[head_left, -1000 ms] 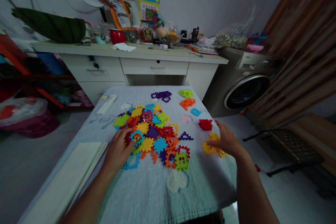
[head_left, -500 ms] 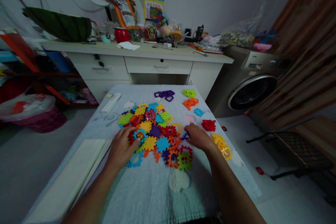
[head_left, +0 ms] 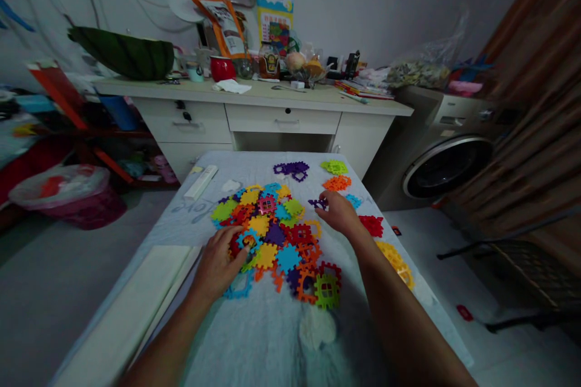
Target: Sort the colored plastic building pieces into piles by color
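My right hand (head_left: 336, 210) pinches a purple interlocking plastic piece (head_left: 318, 203) between thumb and fingers, just right of a mixed pile. My left hand (head_left: 221, 263) rests at the pile's left edge, thumb and fingers apart beside a blue ring-shaped piece (head_left: 249, 240). The pile holds notched pieces in many colours, among them a yellow piece (head_left: 265, 256), a blue piece (head_left: 288, 259) and a green window piece (head_left: 327, 290). Sorted by colour around it lie purple pieces (head_left: 291, 169), green pieces (head_left: 334, 167), orange pieces (head_left: 336, 183), blue pieces (head_left: 353, 201), red pieces (head_left: 371, 225) and yellow pieces (head_left: 394, 263).
A light cloth covers the table (head_left: 254, 344). On its left lie a long white board (head_left: 131, 296) and a white box (head_left: 200, 182). Behind stands a cluttered white desk (head_left: 285, 118), with a washing machine (head_left: 447, 151) at right. A red piece (head_left: 464, 313) lies on the floor.
My right hand has moved away from me, carrying the purple piece off the pile's right edge toward the sorted groups. My left hand stays at the pile. The view has shifted slightly.
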A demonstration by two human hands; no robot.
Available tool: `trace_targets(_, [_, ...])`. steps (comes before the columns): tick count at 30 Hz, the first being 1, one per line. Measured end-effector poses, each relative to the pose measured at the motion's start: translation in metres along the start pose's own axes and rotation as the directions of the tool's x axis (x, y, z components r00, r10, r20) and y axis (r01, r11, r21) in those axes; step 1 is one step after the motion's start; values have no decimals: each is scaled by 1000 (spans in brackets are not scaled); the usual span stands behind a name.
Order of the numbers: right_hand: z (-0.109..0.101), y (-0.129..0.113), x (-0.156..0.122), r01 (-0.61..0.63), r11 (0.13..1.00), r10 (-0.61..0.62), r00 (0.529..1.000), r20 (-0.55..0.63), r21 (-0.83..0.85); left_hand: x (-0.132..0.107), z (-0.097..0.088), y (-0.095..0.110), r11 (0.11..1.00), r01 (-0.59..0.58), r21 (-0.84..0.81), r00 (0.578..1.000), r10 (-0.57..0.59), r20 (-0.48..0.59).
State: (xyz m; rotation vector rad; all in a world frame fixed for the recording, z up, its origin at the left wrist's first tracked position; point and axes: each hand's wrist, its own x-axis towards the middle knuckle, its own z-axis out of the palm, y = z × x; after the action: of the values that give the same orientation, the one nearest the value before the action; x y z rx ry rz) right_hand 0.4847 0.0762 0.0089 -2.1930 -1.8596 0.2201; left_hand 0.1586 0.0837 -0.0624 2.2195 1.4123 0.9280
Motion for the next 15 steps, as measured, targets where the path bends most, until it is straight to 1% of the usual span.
trace_targets(4, [22,-11,54,-47,994,52,997,-53,94,0,1,-1,1000,-6,-18,1000,6,10])
trace_targets(7, [40,-17,86,-84,986,98,991,-93,146,-2,3,-2,999,-4,-35,1000,5,22])
trace_targets(12, [62,-28,117,-65,976,99,983,-158,206,-4,5,-1,997,1,-79,1000,-2,-14])
trace_targets(15, [72,-31,126,-46,949,116,971,-209,312,-4,3,1,994,5,-111,1000,-8,-24])
